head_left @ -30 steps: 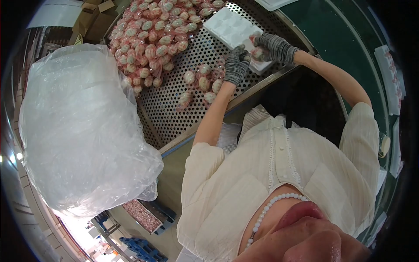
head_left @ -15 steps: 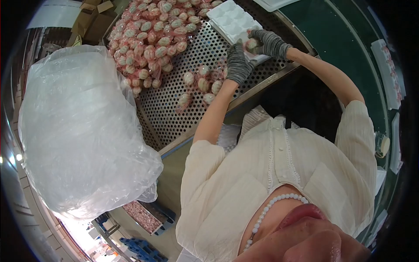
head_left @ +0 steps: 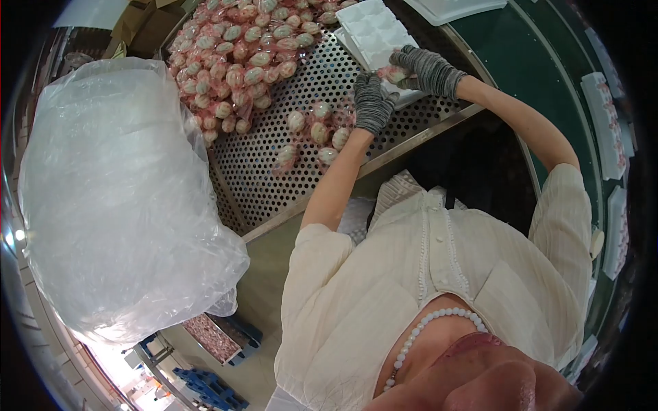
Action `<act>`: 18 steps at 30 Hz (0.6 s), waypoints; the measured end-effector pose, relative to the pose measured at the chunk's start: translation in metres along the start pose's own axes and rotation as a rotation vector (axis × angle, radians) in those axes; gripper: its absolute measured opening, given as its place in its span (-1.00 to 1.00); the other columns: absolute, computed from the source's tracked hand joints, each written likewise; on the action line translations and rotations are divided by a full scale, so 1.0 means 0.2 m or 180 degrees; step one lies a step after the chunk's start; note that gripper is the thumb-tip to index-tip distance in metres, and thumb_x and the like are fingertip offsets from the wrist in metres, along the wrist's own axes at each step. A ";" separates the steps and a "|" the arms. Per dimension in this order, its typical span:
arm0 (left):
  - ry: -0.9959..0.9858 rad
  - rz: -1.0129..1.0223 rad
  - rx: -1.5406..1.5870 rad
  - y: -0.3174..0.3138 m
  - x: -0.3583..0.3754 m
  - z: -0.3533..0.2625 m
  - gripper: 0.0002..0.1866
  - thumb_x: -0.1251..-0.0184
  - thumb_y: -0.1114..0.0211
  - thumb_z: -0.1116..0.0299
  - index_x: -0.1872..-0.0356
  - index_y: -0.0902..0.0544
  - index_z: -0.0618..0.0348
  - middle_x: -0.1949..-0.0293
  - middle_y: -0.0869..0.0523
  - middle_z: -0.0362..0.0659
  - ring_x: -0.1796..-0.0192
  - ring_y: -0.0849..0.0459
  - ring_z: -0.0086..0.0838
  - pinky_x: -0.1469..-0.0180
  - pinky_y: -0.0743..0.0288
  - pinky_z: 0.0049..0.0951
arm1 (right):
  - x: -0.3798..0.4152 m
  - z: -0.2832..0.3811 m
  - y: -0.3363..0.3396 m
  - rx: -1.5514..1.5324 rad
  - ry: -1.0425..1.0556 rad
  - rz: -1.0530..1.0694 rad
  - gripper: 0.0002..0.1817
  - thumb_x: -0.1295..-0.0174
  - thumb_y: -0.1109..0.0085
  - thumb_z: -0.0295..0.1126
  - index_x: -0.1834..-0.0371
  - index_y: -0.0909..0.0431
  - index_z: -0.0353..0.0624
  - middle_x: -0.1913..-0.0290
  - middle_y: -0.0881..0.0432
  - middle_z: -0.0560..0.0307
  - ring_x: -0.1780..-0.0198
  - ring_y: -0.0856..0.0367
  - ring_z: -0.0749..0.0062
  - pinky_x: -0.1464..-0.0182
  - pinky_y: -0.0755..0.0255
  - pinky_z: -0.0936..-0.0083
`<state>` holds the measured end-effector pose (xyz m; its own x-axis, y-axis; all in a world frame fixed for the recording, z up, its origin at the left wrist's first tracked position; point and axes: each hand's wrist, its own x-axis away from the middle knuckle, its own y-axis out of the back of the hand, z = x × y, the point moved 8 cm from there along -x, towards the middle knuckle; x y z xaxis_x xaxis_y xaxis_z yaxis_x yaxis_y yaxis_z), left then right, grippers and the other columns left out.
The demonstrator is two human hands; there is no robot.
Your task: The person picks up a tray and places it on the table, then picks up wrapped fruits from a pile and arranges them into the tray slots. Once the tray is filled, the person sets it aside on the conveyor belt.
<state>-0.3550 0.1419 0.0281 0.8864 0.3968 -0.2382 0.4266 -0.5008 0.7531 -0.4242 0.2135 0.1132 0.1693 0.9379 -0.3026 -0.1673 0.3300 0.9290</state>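
Both of my hands wear grey striped gloves. My right hand point(head_left: 430, 71) pinches a pink-wrapped ball point(head_left: 394, 74) over the near end of a white compartment tray point(head_left: 373, 34). Beside the tray's near left corner is my left hand point(head_left: 375, 103), its fingers bent and its thumb apart from them, with nothing visible between. Another white tray edge shows under the top one. Several wrapped balls point(head_left: 319, 132) lie on the perforated metal surface point(head_left: 257, 161) left of my left hand. A large heap of such wrapped balls point(head_left: 236, 75) covers the far left part.
A big clear plastic bag of white material point(head_left: 130, 198) stands at the left. Cardboard boxes point(head_left: 144, 31) are behind it. On the right runs a green belt point(head_left: 528, 82) with filled white trays point(head_left: 604, 127) along its outer side. The metal surface has a raised near rim point(head_left: 418, 139).
My left hand has drawn its fingers back from the ball and tray. My right hand still holds the ball, slightly lower. The view has shifted a little.
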 end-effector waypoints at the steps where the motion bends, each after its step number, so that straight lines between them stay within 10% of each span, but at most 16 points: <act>1: -0.0011 0.0035 -0.0025 0.00 0.00 -0.01 -0.34 0.22 -0.29 0.29 -0.02 -0.29 0.27 0.04 -0.31 0.19 -0.08 -0.23 -0.01 -0.16 -0.08 -0.19 | -0.01 -0.04 -0.03 -0.0184 -0.0225 0.0197 -0.57 0.20 -0.26 -0.28 0.22 -0.40 -0.19 0.29 -0.47 -0.03 0.22 -0.46 0.13 0.20 -0.38 0.43; 6: -0.0218 0.0147 -0.0185 0.05 0.02 -0.11 -0.39 0.13 -0.21 0.30 -0.02 -0.27 0.32 0.05 -0.31 0.22 -0.08 -0.22 0.01 -0.16 -0.06 -0.18 | -0.05 -0.10 -0.13 -0.0450 -0.0839 0.0989 -0.70 0.17 -0.20 -0.43 0.31 -0.38 -0.14 0.38 -0.48 0.01 0.36 -0.47 0.24 0.27 -0.37 0.44; 11: -0.0290 -0.0185 -0.0491 0.02 0.04 -0.12 -0.44 0.07 -0.15 0.34 -0.03 -0.29 0.33 0.06 -0.32 0.26 -0.04 -0.26 0.03 -0.12 -0.11 -0.17 | -0.01 -0.20 -0.21 -0.0311 -0.0921 0.1653 -0.69 0.04 0.01 -0.14 0.37 -0.42 -0.16 0.36 -0.50 -0.01 0.30 -0.48 0.19 0.21 -0.36 0.46; 14: -0.0313 -0.0116 -0.0139 0.04 0.05 -0.13 -0.46 0.06 -0.13 0.36 -0.03 -0.29 0.35 0.08 -0.34 0.24 -0.03 -0.28 0.01 -0.12 -0.12 -0.18 | -0.02 -0.22 -0.28 -0.0831 -0.1469 0.1321 -0.68 0.07 -0.04 -0.15 0.39 -0.41 -0.18 0.37 -0.49 -0.05 0.30 -0.48 0.15 0.22 -0.36 0.39; 18: -0.0335 0.0053 -0.0270 0.03 0.04 -0.13 -0.47 0.05 -0.13 0.36 -0.01 -0.30 0.36 0.12 -0.37 0.21 0.01 -0.31 -0.02 -0.09 -0.15 -0.18 | -0.01 -0.15 -0.16 -0.0418 -0.0603 0.0509 -0.62 0.16 -0.17 -0.18 0.31 -0.43 -0.19 0.31 -0.49 -0.06 0.21 -0.47 0.11 0.16 -0.36 0.38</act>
<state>-0.3496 0.1628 0.0466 0.9092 0.3037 -0.2850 0.3988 -0.4380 0.8057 -0.4481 0.2032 0.0775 0.3071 0.9467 -0.0976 -0.3290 0.2018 0.9225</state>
